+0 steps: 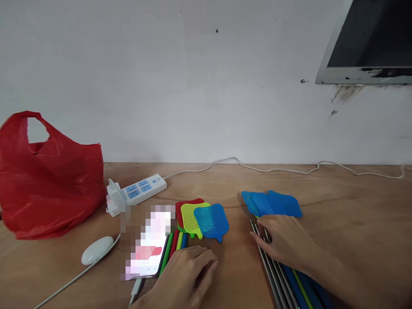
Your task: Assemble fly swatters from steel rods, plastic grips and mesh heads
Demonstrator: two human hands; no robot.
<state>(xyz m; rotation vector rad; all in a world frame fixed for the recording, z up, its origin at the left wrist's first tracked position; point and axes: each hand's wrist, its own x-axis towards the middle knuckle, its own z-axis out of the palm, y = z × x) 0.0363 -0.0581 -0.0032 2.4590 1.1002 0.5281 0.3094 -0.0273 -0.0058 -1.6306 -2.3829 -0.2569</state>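
My left hand [189, 274] lies palm down with curled fingers, over the near part of several coloured handles, the red one [174, 243] among them. Whatever is under those fingers is hidden. Just beyond it, overlapping mesh fly swatter heads lie flat: red, yellow-green [190, 216] and blue [213, 221], with green partly covered. My right hand [283, 238] reaches across a bundle of thin metal rods [273, 274], thumb and index finger curled round their far ends. Beyond it sits a pile of blue swatter heads [273, 202]. Blue and yellow-green handles [301, 287] run beneath my right forearm.
A lit phone [151, 244] lies left of the coloured handles, its cable attached. Further left are a white oval object [97, 250], a power strip [144, 189] and a red plastic bag [54, 180]. A white cord [270, 170] trails along the wall.
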